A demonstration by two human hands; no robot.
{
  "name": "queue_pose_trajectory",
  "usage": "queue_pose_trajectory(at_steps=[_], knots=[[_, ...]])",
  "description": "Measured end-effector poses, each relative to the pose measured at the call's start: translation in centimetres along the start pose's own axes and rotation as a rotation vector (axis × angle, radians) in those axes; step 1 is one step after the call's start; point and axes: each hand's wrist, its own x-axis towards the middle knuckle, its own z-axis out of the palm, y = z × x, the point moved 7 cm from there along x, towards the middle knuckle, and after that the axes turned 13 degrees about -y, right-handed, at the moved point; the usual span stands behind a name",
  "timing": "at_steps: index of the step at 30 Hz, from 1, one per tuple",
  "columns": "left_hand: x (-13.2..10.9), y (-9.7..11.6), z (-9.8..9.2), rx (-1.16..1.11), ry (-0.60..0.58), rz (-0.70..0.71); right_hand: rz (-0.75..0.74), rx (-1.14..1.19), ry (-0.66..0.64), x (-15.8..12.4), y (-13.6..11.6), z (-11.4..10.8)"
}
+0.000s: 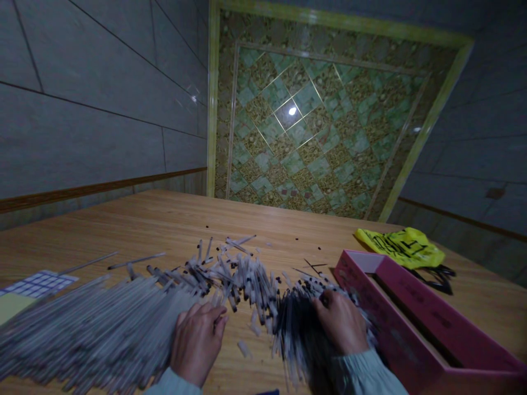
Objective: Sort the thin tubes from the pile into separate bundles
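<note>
My left hand (200, 340) rests at the right end of a wide heap of long clear tubes (102, 329) that look like pen barrels. Its fingers are curled, with thumb and forefinger close together; anything between them is too small to make out. My right hand (341, 321) is closed over a bundle of thin dark sticks (294, 323), like pen refills. A dark spot shows by its forefinger, but what it grips is hidden. Between and beyond both hands lie many short clear pen caps (247, 274) with black ends.
An open pink box (411, 312) stands right of my right hand. Behind it lie a yellow bag (401, 246) and a pair of black-framed glasses (436, 280). A checked sheet (41, 284) is at the left. The wooden table (173, 219) runs to tiled walls.
</note>
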Motion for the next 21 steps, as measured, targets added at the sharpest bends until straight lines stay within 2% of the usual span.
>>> queue_pose_trajectory(at_steps=[3,7,13,15,17,21], knots=[[0.1,-0.1,0.2,-0.013,-0.007,0.006,0.001,-0.038,0.017,2.4,0.5,-1.4],[-0.1,-0.1,0.2,-0.030,0.013,0.021,0.013,-0.055,-0.003,5.0,1.8,-1.6],[-0.3,0.0,0.2,-0.057,0.032,0.025,-0.031,-0.079,-0.003,5.3,2.4,-1.5],[-0.3,0.0,0.2,-0.072,0.030,0.023,-0.069,-0.088,0.024,4.5,1.2,-1.6],[-0.2,-0.1,0.3,-0.082,0.026,0.014,-0.150,-0.080,0.037,3.3,-1.1,-1.2],[-0.1,-0.2,0.6,-0.096,0.023,0.009,-0.407,-0.017,-0.067,-0.2,-8.0,2.4]])
